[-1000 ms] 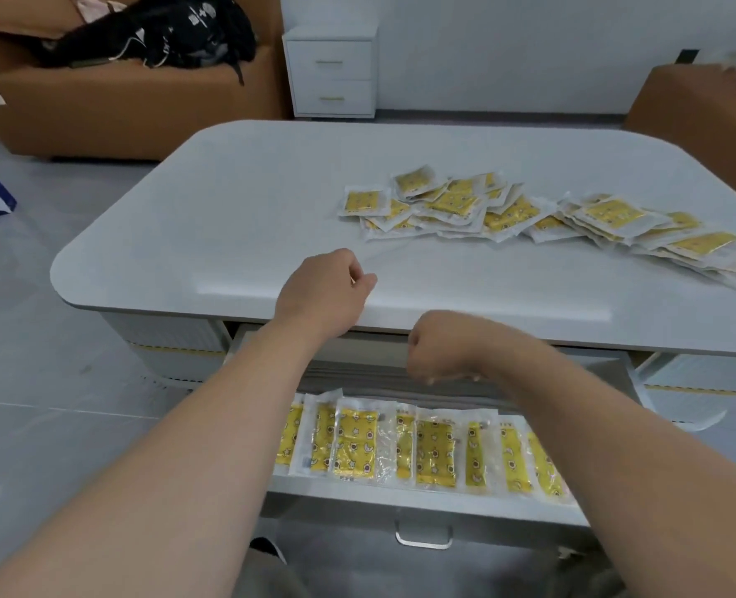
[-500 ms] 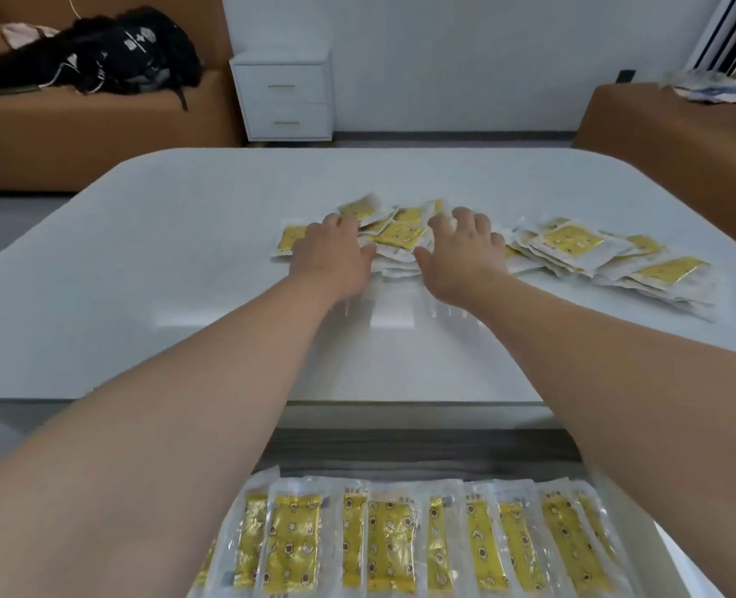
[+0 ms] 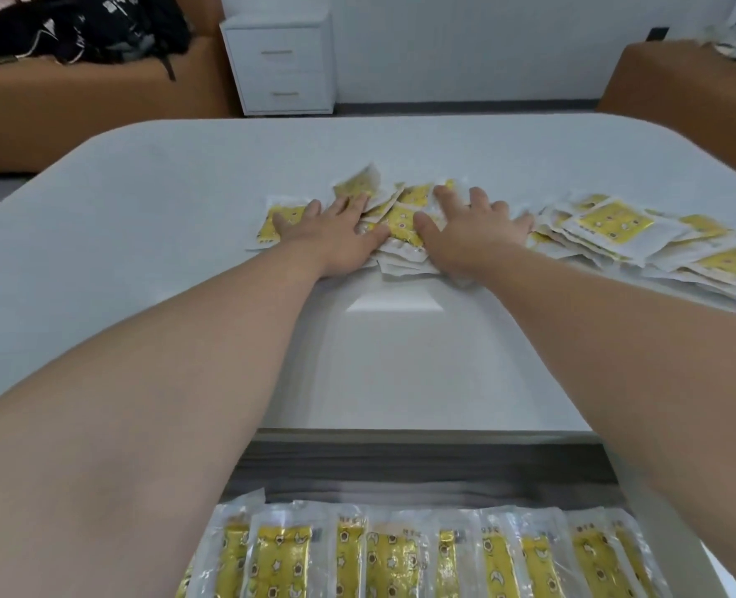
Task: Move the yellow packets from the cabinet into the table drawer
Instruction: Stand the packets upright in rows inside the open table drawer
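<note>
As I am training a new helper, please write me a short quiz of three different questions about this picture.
1. True or false: the left hand and the right hand both rest with straight fingers on packets on the table.
2. In the drawer, the stored packets lie: A) in a row, B) in a heap, C) rolled up.
3. Fill in: a second pile lies to the ___ of the right hand.
Key: 1 true; 2 A; 3 right.

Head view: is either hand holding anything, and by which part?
Nothing held. Left hand and right hand lie flat, fingers spread, on top of the yellow packets heaped on the table.
</note>
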The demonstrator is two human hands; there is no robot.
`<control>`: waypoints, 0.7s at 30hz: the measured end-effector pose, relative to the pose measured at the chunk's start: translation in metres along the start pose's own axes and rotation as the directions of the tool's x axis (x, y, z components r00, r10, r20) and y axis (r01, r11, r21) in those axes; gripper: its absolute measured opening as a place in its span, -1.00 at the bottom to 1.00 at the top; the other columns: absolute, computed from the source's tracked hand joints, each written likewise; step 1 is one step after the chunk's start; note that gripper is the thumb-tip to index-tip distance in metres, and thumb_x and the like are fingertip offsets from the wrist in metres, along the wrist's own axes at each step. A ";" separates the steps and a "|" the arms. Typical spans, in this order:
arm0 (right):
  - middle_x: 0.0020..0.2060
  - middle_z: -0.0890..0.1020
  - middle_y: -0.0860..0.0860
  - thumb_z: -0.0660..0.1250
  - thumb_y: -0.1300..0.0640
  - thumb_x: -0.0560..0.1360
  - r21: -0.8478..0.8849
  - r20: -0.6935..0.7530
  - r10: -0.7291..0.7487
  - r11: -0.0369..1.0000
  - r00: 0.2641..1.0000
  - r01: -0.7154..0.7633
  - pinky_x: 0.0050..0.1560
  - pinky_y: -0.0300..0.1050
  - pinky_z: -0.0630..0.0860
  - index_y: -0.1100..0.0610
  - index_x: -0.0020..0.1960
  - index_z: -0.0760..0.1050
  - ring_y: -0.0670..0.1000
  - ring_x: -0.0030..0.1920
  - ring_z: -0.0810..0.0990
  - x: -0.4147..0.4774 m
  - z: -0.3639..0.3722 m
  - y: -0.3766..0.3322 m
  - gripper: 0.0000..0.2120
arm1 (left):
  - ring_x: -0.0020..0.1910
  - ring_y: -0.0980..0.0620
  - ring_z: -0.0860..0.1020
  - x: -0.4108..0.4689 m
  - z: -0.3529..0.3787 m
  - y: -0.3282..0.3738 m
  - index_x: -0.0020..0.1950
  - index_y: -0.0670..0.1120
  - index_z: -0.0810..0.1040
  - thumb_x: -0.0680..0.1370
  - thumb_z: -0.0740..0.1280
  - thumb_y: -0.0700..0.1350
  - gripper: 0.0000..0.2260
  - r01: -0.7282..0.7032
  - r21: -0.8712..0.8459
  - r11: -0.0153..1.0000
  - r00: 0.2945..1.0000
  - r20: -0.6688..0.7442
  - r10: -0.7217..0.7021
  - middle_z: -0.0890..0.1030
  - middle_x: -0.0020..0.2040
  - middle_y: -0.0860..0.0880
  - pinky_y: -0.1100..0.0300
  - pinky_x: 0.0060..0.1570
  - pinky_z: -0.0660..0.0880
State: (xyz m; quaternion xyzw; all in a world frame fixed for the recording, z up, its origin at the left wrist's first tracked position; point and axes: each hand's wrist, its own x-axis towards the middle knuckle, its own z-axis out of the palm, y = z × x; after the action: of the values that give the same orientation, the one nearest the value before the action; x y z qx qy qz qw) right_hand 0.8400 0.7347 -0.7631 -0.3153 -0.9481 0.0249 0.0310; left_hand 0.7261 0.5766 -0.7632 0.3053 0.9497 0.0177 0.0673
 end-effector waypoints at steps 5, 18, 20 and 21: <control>0.55 0.23 0.06 -0.16 -0.42 0.55 0.034 0.000 -0.052 0.998 0.999 0.052 0.39 0.45 0.09 -0.24 0.56 0.05 0.26 0.50 0.24 -0.038 -0.002 0.001 -0.37 | 0.61 -0.09 -0.02 -0.042 0.008 -0.005 0.60 0.23 -0.19 0.50 -0.22 0.48 -0.29 -0.013 0.027 1.000 0.999 -0.038 0.014 -0.08 0.64 0.17 -0.47 0.38 -0.03; 0.63 0.05 0.06 -0.18 -0.44 0.56 0.105 0.035 -0.103 0.990 0.994 0.099 0.51 0.40 0.00 -0.27 0.60 -0.09 0.23 0.60 0.03 -0.138 -0.004 0.003 -0.35 | 0.62 -0.11 -0.12 -0.164 0.021 0.004 0.61 0.19 -0.23 0.57 -0.22 0.41 -0.34 0.069 0.000 0.998 0.997 -0.038 -0.069 -0.17 0.64 0.10 -0.45 0.43 -0.13; 0.64 0.01 0.05 -0.17 -0.45 0.56 0.115 0.066 -0.107 0.988 0.992 0.099 0.51 0.41 -0.03 -0.27 0.60 -0.11 0.23 0.61 -0.01 -0.143 -0.009 0.003 -0.34 | 0.62 -0.11 -0.14 -0.170 0.019 0.006 0.61 0.19 -0.23 0.57 -0.20 0.41 -0.34 0.079 -0.024 0.997 0.997 -0.022 -0.079 -0.17 0.64 0.09 -0.45 0.43 -0.15; 0.64 -0.01 0.04 -0.16 -0.45 0.56 0.119 0.088 -0.108 0.988 0.990 0.097 0.51 0.42 -0.03 -0.26 0.61 -0.12 0.24 0.62 -0.02 -0.143 -0.012 0.004 -0.33 | 0.62 -0.11 -0.14 -0.171 0.016 0.006 0.61 0.19 -0.22 0.57 -0.18 0.41 -0.34 0.080 -0.050 0.996 0.997 -0.008 -0.081 -0.16 0.64 0.09 -0.45 0.43 -0.16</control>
State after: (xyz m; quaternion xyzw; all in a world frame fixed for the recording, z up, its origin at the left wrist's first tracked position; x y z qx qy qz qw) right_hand 0.9571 0.6524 -0.7574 -0.2623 -0.9605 0.0925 0.0054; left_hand 0.8696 0.4821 -0.7583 0.2650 0.9608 0.0401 0.0708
